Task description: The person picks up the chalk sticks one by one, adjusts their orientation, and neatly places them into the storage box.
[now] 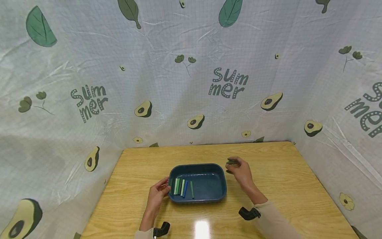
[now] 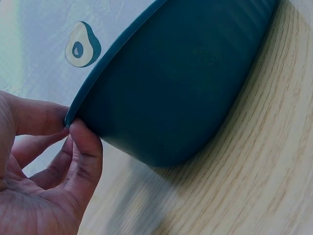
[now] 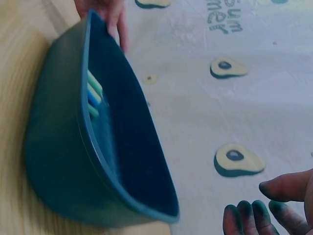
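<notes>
A dark blue-green rectangular tub (image 1: 210,186) stands on the table. My left hand (image 1: 156,196) pinches its left rim between thumb and fingers, which the left wrist view shows close up at the rim (image 2: 93,81). Inside, several slim chalk-like sticks (image 1: 182,187) in light green, dark green and blue lie side by side at the left end. One green stick (image 1: 192,189) lies slightly apart, to their right. Beyond the tub's right end, my right hand (image 1: 242,172) hovers with thumb and fingers parted and nothing between them. Dark green stains cover its fingertips (image 3: 245,208).
The wooden table (image 1: 268,166) extends around the tub on all sides. A white sheet (image 1: 167,86) printed with avocados and leaves hangs behind the table and along both sides. Black wrist bands (image 1: 249,213) sit at both sleeves.
</notes>
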Action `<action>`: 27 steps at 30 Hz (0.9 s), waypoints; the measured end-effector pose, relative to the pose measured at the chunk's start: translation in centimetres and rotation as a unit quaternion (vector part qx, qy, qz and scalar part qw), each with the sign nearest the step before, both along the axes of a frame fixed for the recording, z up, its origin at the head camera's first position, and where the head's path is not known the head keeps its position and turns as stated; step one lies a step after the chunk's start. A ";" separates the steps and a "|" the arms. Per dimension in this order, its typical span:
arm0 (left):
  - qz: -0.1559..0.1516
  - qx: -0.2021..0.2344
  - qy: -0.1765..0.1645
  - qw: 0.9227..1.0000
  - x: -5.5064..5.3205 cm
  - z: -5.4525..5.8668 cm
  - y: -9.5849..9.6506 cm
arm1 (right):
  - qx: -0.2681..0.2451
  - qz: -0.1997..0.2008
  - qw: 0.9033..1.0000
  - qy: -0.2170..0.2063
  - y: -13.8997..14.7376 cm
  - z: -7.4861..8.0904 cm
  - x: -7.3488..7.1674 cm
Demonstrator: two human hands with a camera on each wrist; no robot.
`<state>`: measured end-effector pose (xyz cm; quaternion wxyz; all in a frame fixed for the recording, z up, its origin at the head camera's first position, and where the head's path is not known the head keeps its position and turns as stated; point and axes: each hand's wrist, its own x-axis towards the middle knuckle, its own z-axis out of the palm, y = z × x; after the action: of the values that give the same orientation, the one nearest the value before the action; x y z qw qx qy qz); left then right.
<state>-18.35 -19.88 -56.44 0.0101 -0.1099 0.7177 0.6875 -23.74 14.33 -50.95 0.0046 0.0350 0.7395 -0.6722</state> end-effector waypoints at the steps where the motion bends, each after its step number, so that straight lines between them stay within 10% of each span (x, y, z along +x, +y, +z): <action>1: 0.000 -0.001 0.001 1.000 0.0 0.0 0.0 | 0.007 -0.005 1.000 0.004 0.3 0.0 -0.1; 27: 0.005 0.001 0.005 1.000 0.1 0.0 0.1 | 0.119 -0.136 0.983 0.032 3.6 -3.9 -1.2</action>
<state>-18.29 -19.81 -56.47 0.0028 -0.1099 0.7165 0.6889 -24.96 17.92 -54.86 -0.1145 0.1143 0.8025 -0.5743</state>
